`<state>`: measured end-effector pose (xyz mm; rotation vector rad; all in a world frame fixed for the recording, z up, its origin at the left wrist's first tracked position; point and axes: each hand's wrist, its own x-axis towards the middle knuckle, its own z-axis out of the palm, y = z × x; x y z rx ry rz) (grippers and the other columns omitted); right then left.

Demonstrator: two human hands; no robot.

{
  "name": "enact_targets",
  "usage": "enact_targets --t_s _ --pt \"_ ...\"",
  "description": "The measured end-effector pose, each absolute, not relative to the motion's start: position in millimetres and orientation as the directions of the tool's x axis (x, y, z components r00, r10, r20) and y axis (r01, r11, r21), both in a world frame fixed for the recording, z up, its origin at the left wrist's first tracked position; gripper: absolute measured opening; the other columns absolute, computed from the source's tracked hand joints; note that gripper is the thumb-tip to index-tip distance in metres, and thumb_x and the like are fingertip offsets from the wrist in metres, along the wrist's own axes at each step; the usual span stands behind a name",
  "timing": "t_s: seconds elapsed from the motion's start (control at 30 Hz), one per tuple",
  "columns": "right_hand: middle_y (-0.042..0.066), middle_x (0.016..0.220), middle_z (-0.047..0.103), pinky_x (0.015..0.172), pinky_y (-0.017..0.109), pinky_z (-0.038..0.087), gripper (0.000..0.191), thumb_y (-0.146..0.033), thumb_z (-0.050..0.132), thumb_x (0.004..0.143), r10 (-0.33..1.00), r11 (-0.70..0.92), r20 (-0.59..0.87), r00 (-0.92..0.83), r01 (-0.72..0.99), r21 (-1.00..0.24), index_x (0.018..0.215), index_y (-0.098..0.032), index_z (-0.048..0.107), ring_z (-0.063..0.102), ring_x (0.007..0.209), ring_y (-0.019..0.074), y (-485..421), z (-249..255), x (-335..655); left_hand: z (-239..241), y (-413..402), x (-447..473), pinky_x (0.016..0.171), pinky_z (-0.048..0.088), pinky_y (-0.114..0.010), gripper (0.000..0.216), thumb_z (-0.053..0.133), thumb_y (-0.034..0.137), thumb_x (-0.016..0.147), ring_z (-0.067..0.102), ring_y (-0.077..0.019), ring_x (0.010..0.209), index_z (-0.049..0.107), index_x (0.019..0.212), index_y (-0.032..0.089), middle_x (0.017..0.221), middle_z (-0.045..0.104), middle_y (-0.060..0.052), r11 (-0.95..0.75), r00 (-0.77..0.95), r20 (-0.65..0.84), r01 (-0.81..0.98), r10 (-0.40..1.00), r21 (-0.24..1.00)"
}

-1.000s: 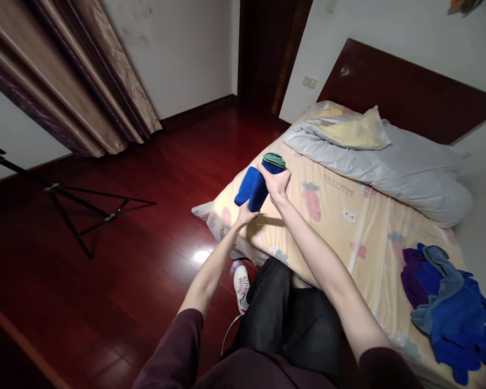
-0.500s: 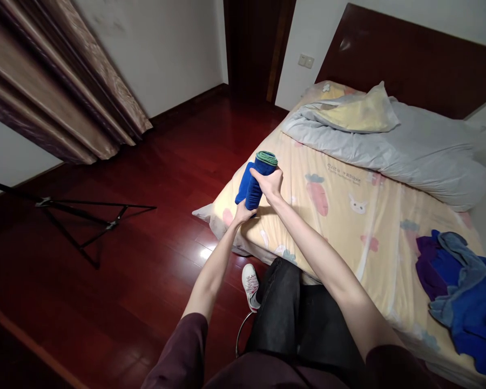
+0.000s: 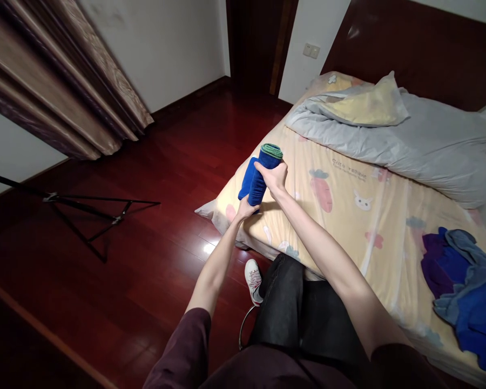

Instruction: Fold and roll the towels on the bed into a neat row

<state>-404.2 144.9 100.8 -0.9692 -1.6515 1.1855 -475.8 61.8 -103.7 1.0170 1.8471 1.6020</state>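
A rolled blue towel (image 3: 259, 181) with a green inner layer showing at its top end stands tilted above the near left corner of the bed (image 3: 348, 216). My right hand (image 3: 273, 177) is closed round its upper part. My left hand (image 3: 246, 208) grips its lower end from below. A second blue roll (image 3: 247, 175) shows just behind the first, touching it.
A pile of blue and purple cloths (image 3: 465, 286) lies on the bed at the right. A grey and yellow duvet (image 3: 389, 129) is bunched at the headboard end. A black tripod (image 3: 76, 210) stands on the red wooden floor at the left. Curtains (image 3: 65, 86) hang beyond it.
Both hands keep hold of the rolled towel, which has barely moved; the view has shifted slightly.
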Motion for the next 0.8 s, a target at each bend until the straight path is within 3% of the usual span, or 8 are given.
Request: enact_targets --t_s 0.2,0.3,0.4,0.5,0.6,0.7,0.8 --pt "0.007 0.108 0.076 0.104 0.046 0.056 0.063 -0.054 0.083 0.072 0.909 0.251 0.200 -0.367 0.099 -0.963 0.120 -0.017 0.066 0.073 0.106 0.0272 147 94 -409 -100 62 -477 0.082 0.056 -0.040 0.036 0.077 0.028 0.063 0.063 -0.0214 0.081 0.063 0.093 0.013 0.089 0.067 -0.005 0.059 -0.605 0.091 0.223 0.791 0.973" --pt "0.010 0.123 0.072 0.112 0.048 0.050 0.080 -0.059 0.083 0.073 0.888 0.283 0.213 -0.407 0.120 -0.952 0.136 -0.018 0.058 0.067 0.123 0.0288 154 90 -411 -94 58 -475 0.096 0.055 -0.045 0.052 0.081 0.031 0.065 0.066 -0.0269 0.101 0.064 0.111 0.013 0.109 0.069 -0.011 0.014 -0.610 0.155 0.262 0.777 0.965" --pt "0.013 0.151 0.054 0.124 0.052 0.035 0.105 -0.065 0.085 0.069 0.870 0.330 0.227 -0.437 0.176 -0.927 0.154 -0.022 0.041 0.047 0.148 0.0310 163 85 -409 -83 45 -469 0.113 0.047 -0.048 0.084 0.082 0.034 0.071 0.054 -0.0309 0.135 0.047 0.146 0.017 0.149 0.052 -0.019 -0.027 -0.726 0.252 0.307 0.640 0.951" --pt "0.015 0.167 0.033 0.130 0.056 0.021 0.122 -0.070 0.087 0.064 0.896 0.292 0.156 -0.416 0.287 -0.912 0.161 -0.024 0.029 0.023 0.160 0.0354 169 79 -398 -73 28 -461 0.123 0.035 -0.051 0.095 0.079 0.037 0.079 0.037 -0.0318 0.151 0.030 0.159 0.022 0.165 0.034 -0.018 0.055 -0.810 0.322 0.397 0.490 0.916" --pt "0.018 0.170 0.028 0.131 0.054 0.020 0.124 -0.071 0.086 0.065 0.911 0.206 0.052 -0.410 0.343 -0.916 0.162 -0.021 0.029 0.020 0.161 0.0370 161 66 -379 -67 20 -454 0.127 0.028 -0.054 0.080 0.074 0.037 0.084 0.031 -0.0334 0.154 0.042 0.156 0.022 0.166 0.034 -0.016 0.109 -0.689 0.402 0.571 0.603 0.814" --pt "0.017 0.169 0.033 0.129 0.049 0.027 0.110 -0.069 0.082 0.071 0.886 0.155 -0.009 -0.463 0.314 -0.937 0.159 -0.021 0.037 0.031 0.157 0.0349 136 37 -342 -68 28 -450 0.128 0.024 -0.059 0.056 0.069 0.028 0.085 0.026 -0.0363 0.157 0.061 0.140 0.020 0.165 0.039 -0.015 0.051 -0.446 0.396 0.713 0.803 0.699" --pt "0.014 0.166 0.041 0.126 0.049 0.035 0.094 -0.064 0.081 0.074 0.866 0.052 -0.103 -0.489 0.293 -0.955 0.153 -0.026 0.048 0.044 0.150 0.0331 98 -6 -274 -73 35 -450 0.127 0.021 -0.064 0.039 0.066 0.019 0.081 0.028 -0.0398 0.156 0.073 0.120 0.018 0.160 0.047 -0.017 0.028 -0.314 0.319 0.749 0.894 0.662"
